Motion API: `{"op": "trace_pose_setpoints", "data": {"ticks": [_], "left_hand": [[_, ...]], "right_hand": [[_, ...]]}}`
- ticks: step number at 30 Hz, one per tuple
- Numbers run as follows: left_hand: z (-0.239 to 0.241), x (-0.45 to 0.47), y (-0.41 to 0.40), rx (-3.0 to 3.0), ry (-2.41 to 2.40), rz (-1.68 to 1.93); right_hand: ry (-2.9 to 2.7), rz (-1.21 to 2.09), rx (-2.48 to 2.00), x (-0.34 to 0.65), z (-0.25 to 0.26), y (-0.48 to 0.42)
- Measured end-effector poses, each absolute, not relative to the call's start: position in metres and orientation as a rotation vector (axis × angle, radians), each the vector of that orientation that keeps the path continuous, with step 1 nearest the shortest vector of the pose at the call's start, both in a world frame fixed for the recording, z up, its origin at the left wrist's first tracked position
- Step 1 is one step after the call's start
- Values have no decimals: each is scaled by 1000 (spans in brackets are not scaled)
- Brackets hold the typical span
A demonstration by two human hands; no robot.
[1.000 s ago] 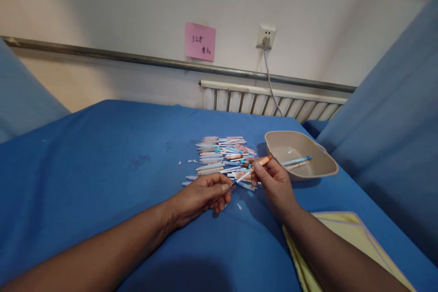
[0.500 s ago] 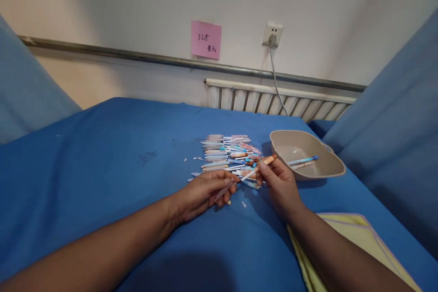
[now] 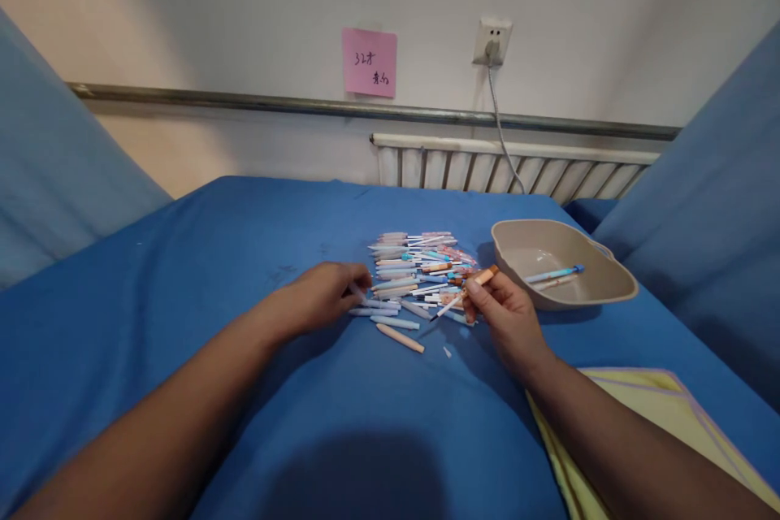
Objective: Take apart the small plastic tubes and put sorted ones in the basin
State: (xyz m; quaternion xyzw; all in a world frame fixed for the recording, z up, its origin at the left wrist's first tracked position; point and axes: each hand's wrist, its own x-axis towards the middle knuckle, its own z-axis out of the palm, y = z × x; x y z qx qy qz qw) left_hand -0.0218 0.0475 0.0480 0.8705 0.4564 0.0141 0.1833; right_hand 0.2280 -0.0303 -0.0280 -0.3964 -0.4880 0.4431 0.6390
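Observation:
A heap of pens and pen parts [image 3: 414, 264] lies on the blue cloth [image 3: 213, 260]. My right hand [image 3: 505, 317] is closed on an orange-capped pen [image 3: 466, 291] held slantwise, tip toward the left, just in front of the heap. My left hand [image 3: 326, 294] rests at the heap's left edge with its fingers curled over small pale pieces; what they pinch is too small to name. A peach-coloured pen barrel [image 3: 399, 338] lies loose on the cloth between my hands.
A beige bowl [image 3: 600, 288] with two pens inside stands right of the heap. A yellow cloth [image 3: 658, 414] lies at the near right. Blue draped surfaces rise on both sides. A radiator [image 3: 505, 171], a socket with cable and a pink note hang on the wall behind.
My left hand has let go of the peach barrel, which now lies on the cloth, and has moved left and back to the heap's edge. My right hand still holds its pen.

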Motion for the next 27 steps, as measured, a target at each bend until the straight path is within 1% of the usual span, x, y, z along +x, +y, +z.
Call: {"op": "trace_pose_setpoints", "data": {"ticks": [3,5,8,14,16,18,21,24,27], "left_hand": [[47,-21,47,2460,1462,-94],[45,-21,47,2464,1412,-125],[43,-24,49,2463,1310,-62],[45,-32,55,2421,1316,159],[43,-27,52,2296,1232,282],[39,-18,45,2021,1065,373],[26,0,33,1678,859,315],[11,13,24,1563,764,217],[0,20,20,1514,754,238]], "right_hand": [[-1125,1009,-918,227,-28,-30],[-1135,1005,-941,227,-27,-31],[-1148,1009,-979,225,-26,-31],[-1140,1017,-1013,223,-23,-31],[-1125,1026,-1019,223,-23,-31],[-1113,1044,-1018,223,-23,-30],[-1108,1067,-1004,222,-25,-29],[-1119,1095,-971,221,-26,-30],[-1157,1137,-938,219,-25,-32]]}}
